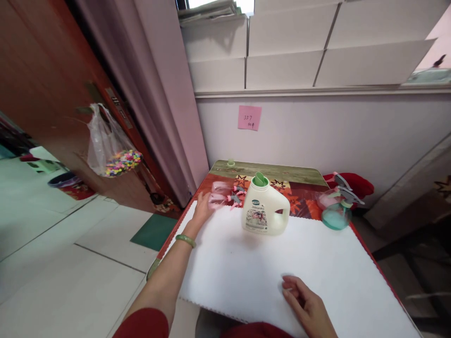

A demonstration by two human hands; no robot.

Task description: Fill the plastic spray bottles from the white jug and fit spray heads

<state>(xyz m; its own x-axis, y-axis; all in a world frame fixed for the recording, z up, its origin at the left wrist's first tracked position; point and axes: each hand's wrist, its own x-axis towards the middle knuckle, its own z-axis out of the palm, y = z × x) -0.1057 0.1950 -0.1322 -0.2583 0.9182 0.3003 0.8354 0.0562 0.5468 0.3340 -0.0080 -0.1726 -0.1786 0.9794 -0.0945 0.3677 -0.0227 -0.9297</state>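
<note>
My left hand (203, 209) reaches to the far left of the table, its fingers closed around the base end of a clear pink spray bottle (216, 202) lying on its side. The bottle and hand are slightly blurred. A second pink bottle (221, 187) lies just behind it; both have pink-and-grey trigger heads. In the middle stands a cream plastic jug (260, 213) with a handle, a printed label and a green pouring spout (260, 179) in its uncapped mouth. Near the front edge my right hand (305, 303) rests, loosely curled, thumb apart from the fingers, holding nothing.
A spray bottle with green liquid (336, 218) stands at the table's right edge, a pinkish one (327, 199) behind it. A small green cap (230, 163) sits at the back left. A white mat (229, 263) covers the front. A wall stands behind.
</note>
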